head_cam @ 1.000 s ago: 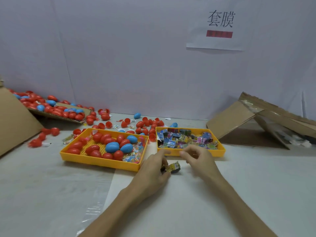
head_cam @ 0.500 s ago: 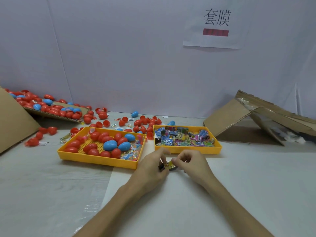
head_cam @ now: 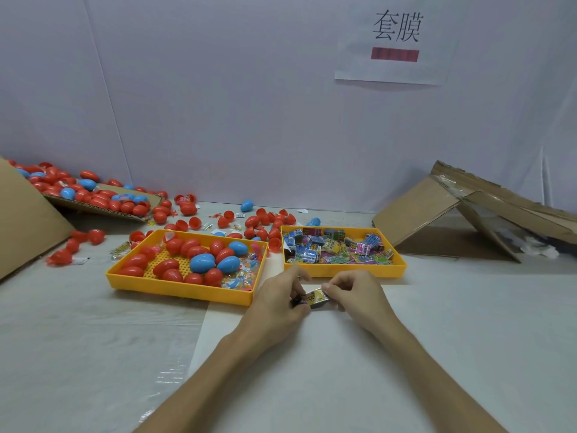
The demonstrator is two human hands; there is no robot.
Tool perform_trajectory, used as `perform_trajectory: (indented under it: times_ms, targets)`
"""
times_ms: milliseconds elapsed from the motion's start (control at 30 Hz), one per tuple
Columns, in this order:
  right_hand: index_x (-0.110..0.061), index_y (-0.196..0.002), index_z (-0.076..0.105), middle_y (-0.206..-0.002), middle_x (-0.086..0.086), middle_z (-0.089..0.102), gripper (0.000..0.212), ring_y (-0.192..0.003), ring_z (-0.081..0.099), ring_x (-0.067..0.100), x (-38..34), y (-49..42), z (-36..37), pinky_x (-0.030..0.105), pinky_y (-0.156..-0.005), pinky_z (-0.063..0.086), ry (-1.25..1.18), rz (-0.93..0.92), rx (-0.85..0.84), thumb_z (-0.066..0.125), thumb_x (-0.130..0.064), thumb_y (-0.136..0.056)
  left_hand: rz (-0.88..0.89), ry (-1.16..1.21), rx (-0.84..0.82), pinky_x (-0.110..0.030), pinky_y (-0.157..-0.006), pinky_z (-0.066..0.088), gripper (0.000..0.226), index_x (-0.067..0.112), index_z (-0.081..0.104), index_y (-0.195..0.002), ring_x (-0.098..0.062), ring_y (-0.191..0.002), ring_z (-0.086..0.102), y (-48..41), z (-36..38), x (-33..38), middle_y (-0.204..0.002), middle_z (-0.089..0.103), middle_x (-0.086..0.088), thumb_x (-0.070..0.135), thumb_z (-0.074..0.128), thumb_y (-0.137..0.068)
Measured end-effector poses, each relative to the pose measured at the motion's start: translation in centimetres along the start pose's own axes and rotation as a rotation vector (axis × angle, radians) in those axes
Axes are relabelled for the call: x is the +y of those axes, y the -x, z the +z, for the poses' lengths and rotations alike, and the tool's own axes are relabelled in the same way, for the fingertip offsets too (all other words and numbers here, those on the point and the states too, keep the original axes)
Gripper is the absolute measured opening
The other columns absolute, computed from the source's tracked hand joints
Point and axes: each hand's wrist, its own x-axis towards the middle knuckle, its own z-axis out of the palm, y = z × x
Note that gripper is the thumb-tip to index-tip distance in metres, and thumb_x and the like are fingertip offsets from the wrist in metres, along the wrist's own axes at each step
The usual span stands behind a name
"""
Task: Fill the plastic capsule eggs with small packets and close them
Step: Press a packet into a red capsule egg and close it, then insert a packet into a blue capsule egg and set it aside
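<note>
Head view is showing both hands meeting at the centre of the frame, low over the counter (head_cam: pixel 468 339). The left hand (head_cam: pixel 281 303) is curling its fingers around a small dark piece, possibly a capsule half, though that is too hidden to tell. The right hand (head_cam: pixel 356 295) is pinching the other end of a yellow printed packet (head_cam: pixel 316 299) between thumb and forefinger. Just above the hands, the right yellow tray (head_cam: pixel 343 270) is holding the packet supply, and the left yellow tray (head_cam: pixel 181 290) is holding red and blue capsule eggs (head_cam: pixel 203 263). To do this step well, I judge the packet should be folded tight and pushed fully inside before the halves are being pressed shut, so that no foil edge is catching in the seam. Steadying the wrists on the counter should help.
</note>
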Motion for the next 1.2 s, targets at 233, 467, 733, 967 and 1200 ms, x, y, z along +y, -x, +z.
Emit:
perform_trajectory:
  times_ms: [233, 467, 733, 967, 1200]
  targets:
    - [-0.017, -0.069, 0.068, -0.069, 0.0, 0.067, 0.024, -0.067, 0.061, 0.015, 0.6, -0.5, -1.4, 0.027, -0.061, 0.045, 0.054, 0.034, 0.227, 0.069, -0.018, -0.093, -0.05, 0.008, 0.025, -0.02, -0.072, 0.053, 0.046, 0.036, 0.05, -0.107, -0.007, -0.085, 0.062, 0.0, 0.1, -0.1, -0.086, 0.063, 0.01, 0.009, 0.079, -0.082]
    - [-0.011, -0.083, 0.072, -0.067, 0.003, 0.07, 0.014, -0.056, 0.066, 0.01, 1.0, -0.6, -2.5, 0.021, -0.06, 0.048, -0.168, -0.005, 0.319, 0.067, -0.015, -0.095, -0.036, -0.035, 0.002, -0.011, -0.071, 0.05, 0.041, 0.031, 0.055, -0.114, -0.002, -0.09, 0.06, 0.1, 0.0, 0.0, -0.096, 0.062, 0.014, 0.015, 0.078, -0.084]
    - [-0.014, -0.084, 0.071, -0.075, -0.003, 0.073, 0.008, -0.059, 0.068, 0.013, 0.3, -0.6, -2.7, 0.022, -0.059, 0.056, -0.393, 0.01, 0.258, 0.077, -0.019, -0.087, 0.15, -0.05, 0.185, -0.023, -0.078, 0.053, 0.017, 0.018, 0.068, -0.105, -0.007, -0.092, 0.061, 0.1, -1.4, 1.4, -0.098, 0.066, 0.008, 0.008, 0.068, -0.091]
    - [-0.017, -0.092, 0.075, -0.073, -0.002, 0.073, 0.004, -0.06, 0.067, 0.012, 0.0, -0.5, -2.9, 0.02, -0.059, 0.055, -0.642, 0.058, 0.172, 0.072, -0.015, -0.089, -0.023, -0.466, 0.535, -0.035, -0.084, 0.046, 0.022, 0.024, 0.069, -0.108, -0.016, -0.098, 0.059, -0.5, -5.2, 0.3, -0.104, 0.071, 0.005, 0.015, 0.072, -0.088]
    - [-0.016, -0.105, 0.077, -0.092, 0.002, 0.076, 0.019, -0.083, 0.071, 0.013, 0.1, -0.8, -3.1, 0.023, -0.068, 0.058, -0.817, 0.116, 0.044, 0.071, -0.014, -0.087, -0.361, -0.532, 0.431, -0.043, -0.098, 0.035, 0.032, 0.034, 0.065, -0.119, -0.019, -0.107, 0.059, -0.2, -6.9, -2.0, -0.113, 0.067, 0.007, 0.022, 0.072, -0.089]
